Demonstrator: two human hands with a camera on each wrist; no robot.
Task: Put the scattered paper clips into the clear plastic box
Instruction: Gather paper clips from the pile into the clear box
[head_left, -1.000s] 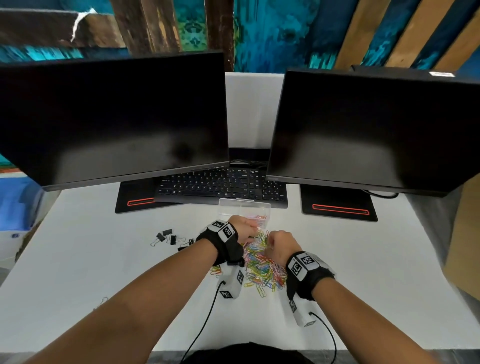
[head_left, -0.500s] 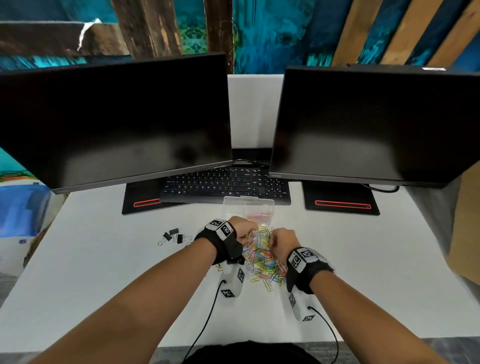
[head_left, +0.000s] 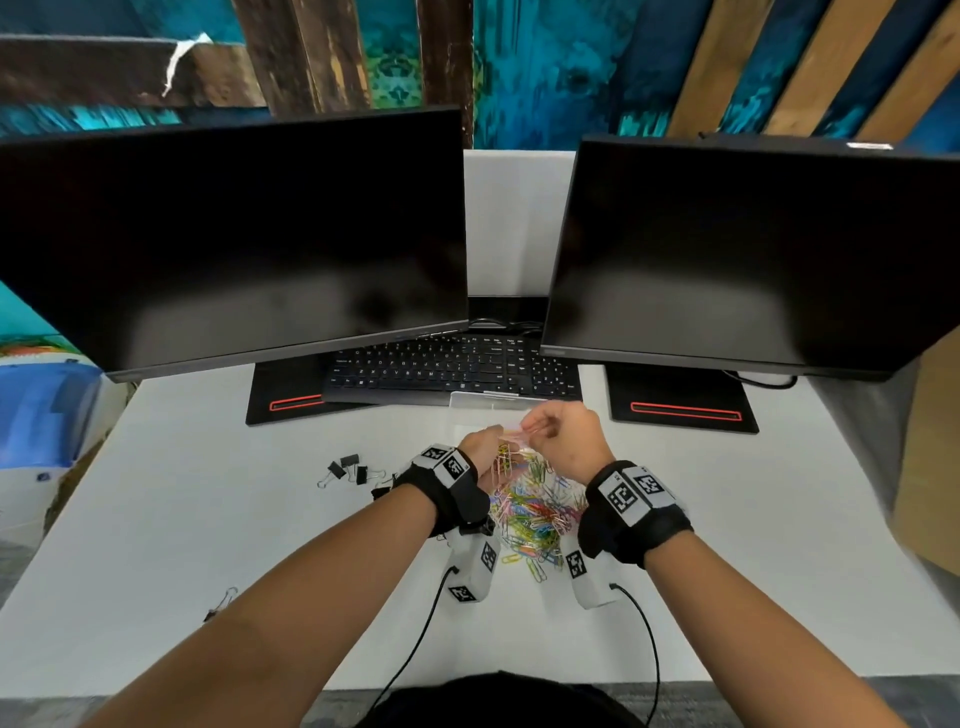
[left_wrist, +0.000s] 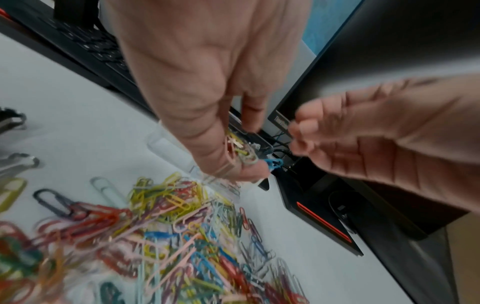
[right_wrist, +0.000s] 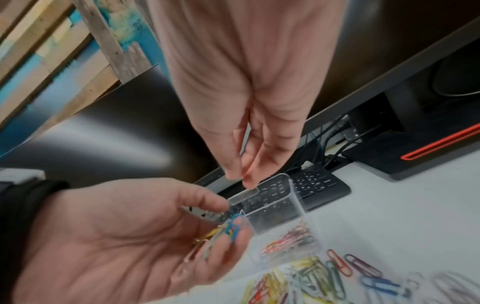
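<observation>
Colourful paper clips (head_left: 535, 512) lie heaped on the white desk between my wrists. The clear plastic box (head_left: 488, 401) stands open just beyond the heap, in front of the keyboard, with a few clips (right_wrist: 291, 239) on its floor. My left hand (left_wrist: 246, 162) pinches a small bunch of yellow, pink and blue clips at the box's near edge. My right hand (right_wrist: 241, 179) hangs over the box (right_wrist: 275, 205), its fingertips drawn together against the thumb. No clip shows between them.
A black keyboard (head_left: 452, 369) lies right behind the box. Two dark monitors (head_left: 234, 244) (head_left: 753, 249) on black bases overhang the desk's back. Black binder clips (head_left: 348, 470) lie left of my left wrist, another (head_left: 221, 605) near the front left edge.
Both hands have risen from the heap and moved away from me towards the box. The right hand has gone further and higher and now hangs over the box.
</observation>
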